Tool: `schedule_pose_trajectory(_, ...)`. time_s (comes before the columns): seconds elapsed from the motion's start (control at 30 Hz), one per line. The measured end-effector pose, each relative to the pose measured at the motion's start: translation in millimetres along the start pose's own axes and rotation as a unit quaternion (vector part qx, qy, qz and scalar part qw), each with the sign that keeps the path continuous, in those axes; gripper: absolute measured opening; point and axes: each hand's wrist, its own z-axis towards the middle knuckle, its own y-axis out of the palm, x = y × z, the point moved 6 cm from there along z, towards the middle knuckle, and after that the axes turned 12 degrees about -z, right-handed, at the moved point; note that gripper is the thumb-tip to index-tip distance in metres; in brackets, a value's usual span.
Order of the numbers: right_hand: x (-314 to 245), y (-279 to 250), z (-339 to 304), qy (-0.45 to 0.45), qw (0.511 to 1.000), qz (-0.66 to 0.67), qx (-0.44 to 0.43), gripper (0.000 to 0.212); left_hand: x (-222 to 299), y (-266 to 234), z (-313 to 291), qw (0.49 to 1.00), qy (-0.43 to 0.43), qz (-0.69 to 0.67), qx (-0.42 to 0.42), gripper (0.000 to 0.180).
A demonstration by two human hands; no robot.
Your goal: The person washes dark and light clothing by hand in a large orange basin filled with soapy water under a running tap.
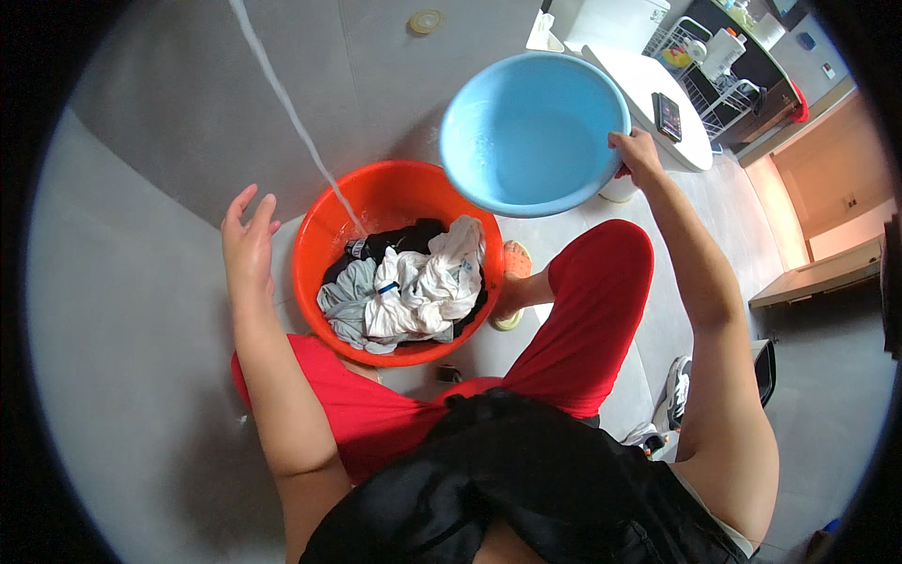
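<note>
A light blue plastic basin [526,132] hangs in the air at the upper middle, its inside facing me. My right hand [636,155] grips its right rim. Below and to the left stands a red tub [395,183] on the floor, holding wet laundry: a white garment [427,291], a grey one [348,303] and black cloth [402,239]. A stream of water [296,117] falls from the top edge into the tub. My left hand [250,246] is raised left of the tub, fingers apart and holding nothing.
A white toilet [648,85] stands at the upper right with a phone [666,117] on its lid. Behind it is a wire rack [728,99] with bottles. A floor drain [426,22] lies at the top. Sneakers [673,395] sit right of my knee.
</note>
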Motion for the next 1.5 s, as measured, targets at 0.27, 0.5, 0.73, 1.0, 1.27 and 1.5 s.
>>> schedule_pose_trajectory(0.27,-20,41,35,-0.162,0.879,-0.438,0.102,0.028,-9,18,0,0.998,-0.024,0.052,-0.013,0.048)
schedule_pose_trajectory(0.5,-31,96,27,-0.267,0.794,-0.544,0.040,0.023,-12,15,-3,0.994,-0.036,0.099,-0.015,0.047)
schedule_pose_trajectory(0.73,-17,79,38,-0.240,0.805,-0.539,0.063,0.024,-29,10,10,0.990,-0.017,0.136,-0.042,0.043)
schedule_pose_trajectory(1.0,136,46,62,-0.027,0.925,-0.355,0.135,0.029,-27,17,3,0.984,-0.003,0.174,-0.027,0.043)
schedule_pose_trajectory(1.27,300,89,14,0.233,0.933,-0.269,0.046,0.030,-42,16,5,0.973,0.007,0.229,-0.027,0.041)
schedule_pose_trajectory(1.5,318,100,4,0.217,0.915,-0.334,-0.059,0.030,-58,23,6,0.961,0.049,0.262,-0.067,0.041)
